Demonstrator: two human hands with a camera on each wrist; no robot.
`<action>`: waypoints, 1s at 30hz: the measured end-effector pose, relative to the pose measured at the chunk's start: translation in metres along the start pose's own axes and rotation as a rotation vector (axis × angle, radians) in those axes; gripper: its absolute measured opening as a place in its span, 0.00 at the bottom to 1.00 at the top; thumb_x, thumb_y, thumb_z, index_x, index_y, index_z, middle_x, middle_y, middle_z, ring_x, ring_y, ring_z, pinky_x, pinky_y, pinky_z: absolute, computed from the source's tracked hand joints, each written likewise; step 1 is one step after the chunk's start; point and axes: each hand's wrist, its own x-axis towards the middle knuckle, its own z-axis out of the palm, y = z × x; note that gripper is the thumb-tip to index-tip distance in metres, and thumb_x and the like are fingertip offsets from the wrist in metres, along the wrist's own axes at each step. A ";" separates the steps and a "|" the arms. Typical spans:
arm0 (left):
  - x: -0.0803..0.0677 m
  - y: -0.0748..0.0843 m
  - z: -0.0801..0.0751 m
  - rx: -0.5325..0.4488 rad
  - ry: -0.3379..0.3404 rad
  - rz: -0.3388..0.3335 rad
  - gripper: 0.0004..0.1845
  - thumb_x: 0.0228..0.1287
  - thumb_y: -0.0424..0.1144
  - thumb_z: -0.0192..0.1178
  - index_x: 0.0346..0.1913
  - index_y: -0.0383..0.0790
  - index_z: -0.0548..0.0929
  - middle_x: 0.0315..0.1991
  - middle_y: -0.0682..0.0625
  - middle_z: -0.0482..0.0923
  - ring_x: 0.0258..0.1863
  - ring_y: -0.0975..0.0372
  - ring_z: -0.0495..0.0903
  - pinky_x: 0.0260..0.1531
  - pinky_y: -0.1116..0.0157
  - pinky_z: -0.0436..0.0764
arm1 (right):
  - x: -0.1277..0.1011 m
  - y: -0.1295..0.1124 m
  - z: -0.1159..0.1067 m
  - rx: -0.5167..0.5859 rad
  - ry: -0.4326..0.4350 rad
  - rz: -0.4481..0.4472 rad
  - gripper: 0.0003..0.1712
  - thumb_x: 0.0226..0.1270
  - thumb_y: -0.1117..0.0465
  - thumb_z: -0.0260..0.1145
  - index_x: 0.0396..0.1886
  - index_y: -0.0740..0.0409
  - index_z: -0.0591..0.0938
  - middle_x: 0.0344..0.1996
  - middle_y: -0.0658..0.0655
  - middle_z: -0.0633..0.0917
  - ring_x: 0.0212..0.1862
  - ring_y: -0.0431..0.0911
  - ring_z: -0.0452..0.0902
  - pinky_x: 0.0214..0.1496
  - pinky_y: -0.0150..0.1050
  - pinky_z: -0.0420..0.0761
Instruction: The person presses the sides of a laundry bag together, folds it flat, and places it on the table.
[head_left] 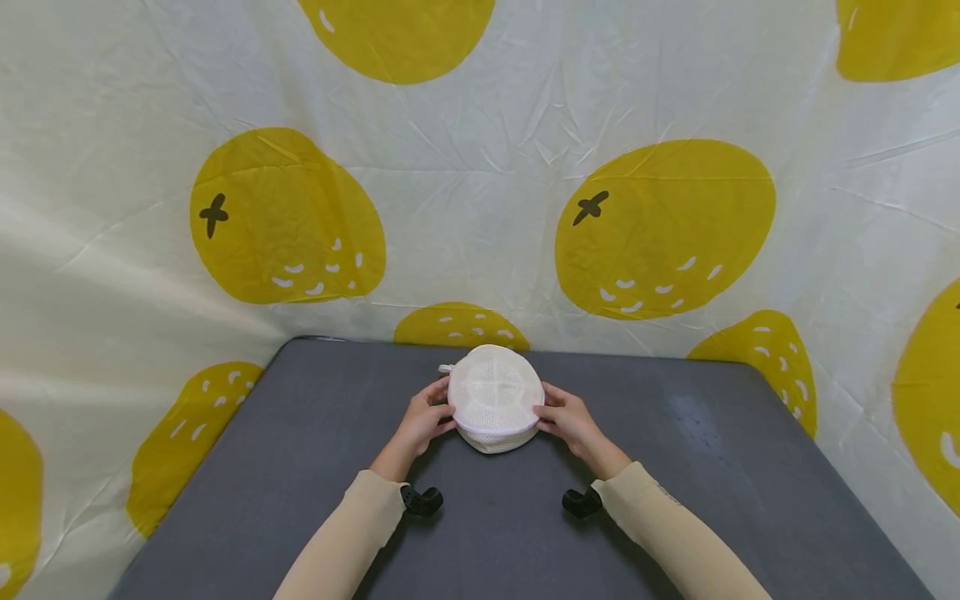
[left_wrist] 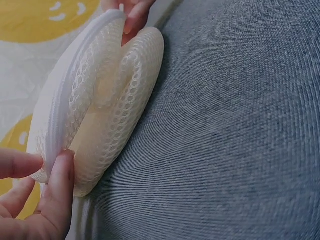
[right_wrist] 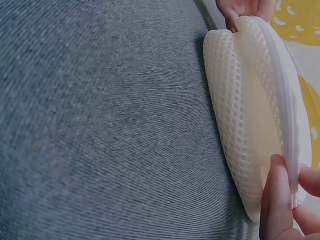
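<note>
A round cream-white mesh laundry bag (head_left: 495, 392) stands tilted at the middle of the dark table, its flat mesh face towards me. My left hand (head_left: 422, 422) pinches its rim on the left side, thumb and fingers on either side of the white zipper edge (left_wrist: 59, 112). On the opposite side, my right hand (head_left: 572, 421) pinches the same rim between thumb and fingers. Both wrist views show the soft mesh side wall (right_wrist: 227, 110) folded inward below the zipper edge. A small white loop (head_left: 446, 368) sticks out at the upper left.
The dark grey table (head_left: 480, 533) spreads around the bag and reaches back to a white curtain (head_left: 465, 225) printed with large yellow fruits. Black wrist mounts (head_left: 423, 502) show under both beige sleeves.
</note>
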 end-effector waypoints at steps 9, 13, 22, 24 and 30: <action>0.005 0.006 -0.008 0.008 0.057 -0.056 0.27 0.70 0.30 0.59 0.72 0.37 0.74 0.60 0.38 0.74 0.45 0.56 0.82 0.46 0.58 0.85 | 0.000 -0.006 -0.002 -0.030 -0.029 -0.015 0.36 0.73 0.73 0.62 0.77 0.73 0.61 0.62 0.74 0.75 0.36 0.40 0.81 0.41 0.35 0.85; 0.008 0.007 -0.008 0.052 0.081 -0.024 0.26 0.68 0.27 0.62 0.69 0.34 0.77 0.59 0.38 0.76 0.44 0.57 0.81 0.43 0.61 0.85 | 0.004 -0.009 -0.003 -0.027 -0.002 -0.024 0.33 0.72 0.72 0.64 0.73 0.74 0.66 0.57 0.70 0.78 0.36 0.40 0.82 0.41 0.35 0.85; 0.011 0.012 -0.003 0.117 0.122 -0.004 0.27 0.64 0.23 0.63 0.67 0.32 0.78 0.60 0.36 0.78 0.48 0.54 0.81 0.49 0.53 0.84 | 0.011 -0.016 -0.007 -0.168 0.000 -0.061 0.35 0.67 0.77 0.67 0.73 0.71 0.69 0.56 0.73 0.74 0.33 0.43 0.81 0.41 0.38 0.87; 0.011 0.014 -0.001 0.130 0.128 -0.003 0.27 0.64 0.22 0.64 0.67 0.33 0.79 0.60 0.36 0.78 0.48 0.54 0.81 0.50 0.52 0.84 | 0.011 -0.017 -0.008 -0.195 -0.003 -0.067 0.35 0.67 0.78 0.67 0.73 0.72 0.69 0.54 0.72 0.75 0.32 0.43 0.81 0.41 0.39 0.87; 0.012 0.014 0.003 0.153 0.141 0.003 0.28 0.63 0.21 0.63 0.67 0.32 0.78 0.57 0.36 0.78 0.46 0.54 0.80 0.48 0.53 0.84 | 0.012 -0.018 -0.010 -0.244 -0.005 -0.073 0.35 0.66 0.78 0.68 0.72 0.73 0.70 0.52 0.71 0.77 0.31 0.43 0.82 0.39 0.39 0.87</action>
